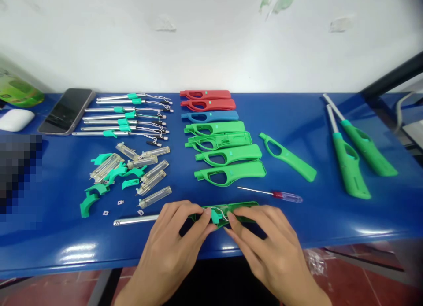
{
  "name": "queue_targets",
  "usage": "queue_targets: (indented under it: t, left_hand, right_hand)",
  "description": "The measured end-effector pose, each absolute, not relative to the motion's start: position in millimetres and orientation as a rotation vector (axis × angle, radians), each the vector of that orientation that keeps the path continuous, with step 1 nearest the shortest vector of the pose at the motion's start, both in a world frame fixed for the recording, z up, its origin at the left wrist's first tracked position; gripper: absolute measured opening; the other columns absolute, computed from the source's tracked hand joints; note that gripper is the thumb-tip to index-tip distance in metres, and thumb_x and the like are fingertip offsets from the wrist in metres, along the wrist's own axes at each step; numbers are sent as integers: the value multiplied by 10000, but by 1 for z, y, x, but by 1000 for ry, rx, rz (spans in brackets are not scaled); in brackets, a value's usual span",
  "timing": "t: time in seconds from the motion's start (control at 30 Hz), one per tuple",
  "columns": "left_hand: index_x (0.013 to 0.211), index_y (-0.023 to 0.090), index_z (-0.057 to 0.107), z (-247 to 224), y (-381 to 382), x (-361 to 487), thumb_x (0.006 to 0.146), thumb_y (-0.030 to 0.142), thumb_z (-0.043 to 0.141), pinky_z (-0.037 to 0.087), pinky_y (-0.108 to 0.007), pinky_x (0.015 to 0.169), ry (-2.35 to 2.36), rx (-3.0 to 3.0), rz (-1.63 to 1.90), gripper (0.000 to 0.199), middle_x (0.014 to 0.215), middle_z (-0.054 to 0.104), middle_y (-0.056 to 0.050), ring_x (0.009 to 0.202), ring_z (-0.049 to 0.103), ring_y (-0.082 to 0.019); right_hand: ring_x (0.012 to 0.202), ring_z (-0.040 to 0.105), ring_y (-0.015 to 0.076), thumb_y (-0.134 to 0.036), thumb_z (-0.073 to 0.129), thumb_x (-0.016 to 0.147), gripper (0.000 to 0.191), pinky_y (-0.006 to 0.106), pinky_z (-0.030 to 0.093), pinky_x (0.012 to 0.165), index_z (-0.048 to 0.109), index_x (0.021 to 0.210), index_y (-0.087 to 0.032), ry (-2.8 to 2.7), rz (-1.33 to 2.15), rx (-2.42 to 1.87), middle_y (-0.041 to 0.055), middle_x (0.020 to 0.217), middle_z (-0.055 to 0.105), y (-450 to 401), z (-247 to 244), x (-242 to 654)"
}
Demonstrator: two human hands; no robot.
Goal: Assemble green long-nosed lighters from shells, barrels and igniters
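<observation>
An opened green lighter shell (243, 205) lies at the table's front edge with both my hands on it. My left hand (175, 237) grips its left end, fingers closed at the teal trigger (215, 216). From under that hand a silver metal tube (135, 219) sticks out to the left. My right hand (269, 240) has thumb and fingertips closed on the middle of the shell, by the thin white wires (224, 215). My fingers hide part of the shell's inside. Beyond the right hand lies a screwdriver (277, 195) with a clear purple handle.
Several metal tubes with wires (122, 121) lie back left, near a phone (69, 111). Clear fuel tanks (155, 197) and teal triggers (89, 204) are scattered left. Red shells (211, 104), a blue shell (224, 116) and green shells (241, 170) form a column. Two assembled lighters (352, 169) lie right.
</observation>
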State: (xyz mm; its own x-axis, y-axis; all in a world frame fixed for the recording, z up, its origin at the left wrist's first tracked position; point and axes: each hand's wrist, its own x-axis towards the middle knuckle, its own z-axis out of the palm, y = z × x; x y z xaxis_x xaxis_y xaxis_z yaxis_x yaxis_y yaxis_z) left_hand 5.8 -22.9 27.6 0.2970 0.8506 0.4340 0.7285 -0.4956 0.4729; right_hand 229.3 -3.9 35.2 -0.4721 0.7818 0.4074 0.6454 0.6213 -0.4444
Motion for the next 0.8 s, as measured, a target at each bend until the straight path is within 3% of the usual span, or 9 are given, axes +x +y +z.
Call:
queue_targets:
  t: [0.2, 0.47, 0.67, 0.8]
  left_hand:
    - [1229, 87, 716, 27, -25, 6, 959, 30, 740, 499, -382, 975, 1482, 2382, 959, 277, 1139, 640, -100, 1115, 549, -219]
    - [1246, 136, 724, 28, -30, 8, 971, 46, 730, 469, -431, 997, 1590, 2393, 930, 290, 1144, 646, -90, 1113, 538, -237]
    - [1308, 189, 684, 34, -31, 3, 1034, 122, 674, 479, -393, 1021, 1579, 2281, 971, 283, 1185, 650, -62, 1125, 572, -205]
    - [1293, 224, 699, 44, -34, -13, 1015, 46, 652, 492, -344, 1006, 1676, 2214, 1012, 333, 1186, 668, -37, 1117, 622, -169]
  right_hand:
    - [964, 637, 182, -107, 731, 992, 155, 361, 505, 850, 779, 1126, -168, -2152, 390, -1116, 57, 1051, 752, -4, 26, 231]
    - [1057, 695, 153, -133, 700, 1027, 245, 328, 522, 974, 731, 1258, -207, -2135, 387, -1159, 35, 1171, 759, 3, 28, 230]
    - [966, 712, 174, -129, 671, 1037, 205, 354, 543, 887, 748, 1199, -228, -2234, 349, -1108, 21, 1110, 773, 15, 27, 227]
    - [953, 708, 175, -142, 680, 1034, 185, 356, 547, 884, 749, 1189, -218, -2218, 360, -1104, 27, 1095, 776, 17, 26, 227]
